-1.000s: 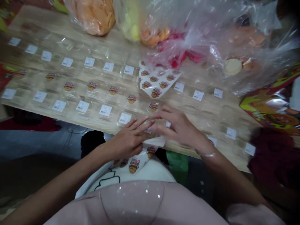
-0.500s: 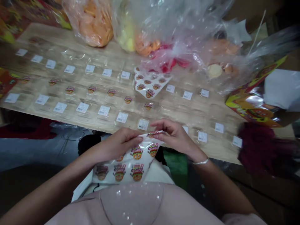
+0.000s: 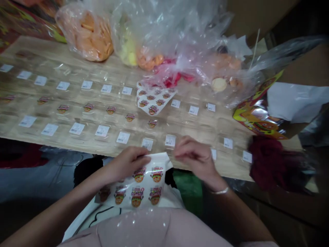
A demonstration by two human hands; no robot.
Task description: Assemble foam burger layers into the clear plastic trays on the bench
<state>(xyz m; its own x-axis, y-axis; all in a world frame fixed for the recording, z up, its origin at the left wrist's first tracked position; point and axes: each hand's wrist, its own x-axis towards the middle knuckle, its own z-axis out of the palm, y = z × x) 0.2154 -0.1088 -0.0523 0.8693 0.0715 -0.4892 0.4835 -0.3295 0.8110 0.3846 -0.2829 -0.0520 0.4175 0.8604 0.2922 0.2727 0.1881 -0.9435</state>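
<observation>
My left hand (image 3: pixel 128 163) grips the upper edge of a white sticker sheet (image 3: pixel 147 197) printed with burger characters, held above my lap. The sheet's top right corner is bare and slightly folded. Just right of it, my right hand (image 3: pixel 196 157) is raised over the table's front edge, thumb and fingers pinched together and smeared by motion. A peeled sticker appears to be in that pinch, mostly hidden by the fingers. Clear plastic boxes lie in rows beyond the hands. Some carry white barcode labels (image 3: pixel 170 140), others a burger sticker (image 3: pixel 152 124).
A second sticker sheet (image 3: pixel 154 101) lies among the boxes on the wooden table (image 3: pixel 110 148). Behind are plastic bags of orange pieces (image 3: pixel 96 41) and other coloured pieces. To the right stand an open printed carton (image 3: pixel 259 120) and dark red cloth (image 3: pixel 267 161).
My right hand has come away from the sheet, moving right, and the sticker at the sheet's top corner is off. The left hand still holds the sheet. The whole view has shifted slightly.
</observation>
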